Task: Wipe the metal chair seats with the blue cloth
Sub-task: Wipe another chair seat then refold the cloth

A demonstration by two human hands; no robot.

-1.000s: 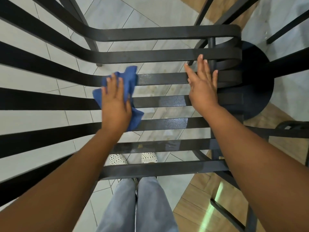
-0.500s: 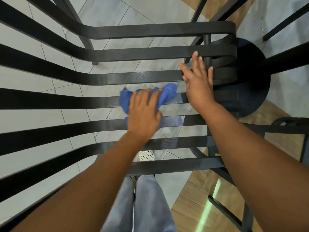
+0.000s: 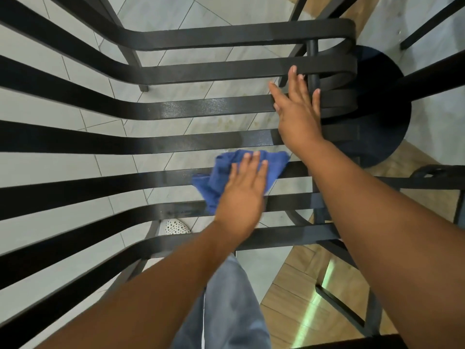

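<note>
The left hand [image 3: 242, 195] lies flat on the blue cloth [image 3: 227, 176], its fingers straight and close together, pressing the cloth down onto the dark metal slats of the chair seat [image 3: 176, 144]. The cloth is bunched under the palm and fingers; its edge sticks out just past the fingertips and to the left of the hand, and it spans the gap between two slats near the front of the seat. The slat just beyond the fingertips looks slightly shiny.

The right hand [image 3: 298, 109] rests open on the seat farther back and to the right of the cloth, fingers straight and slightly spread, fingertips reaching the curved ends of the slats. It holds nothing. The two hands are near each other but not touching; the corner of the cloth comes close to the right wrist.

Below the slats show pale floor tiles [image 3: 176, 11], a white spotted shoe [image 3: 175, 226] and a leg in blue jeans [image 3: 226, 306]. A round dark table base [image 3: 382, 117] stands just right of the right hand's fingers.
</note>
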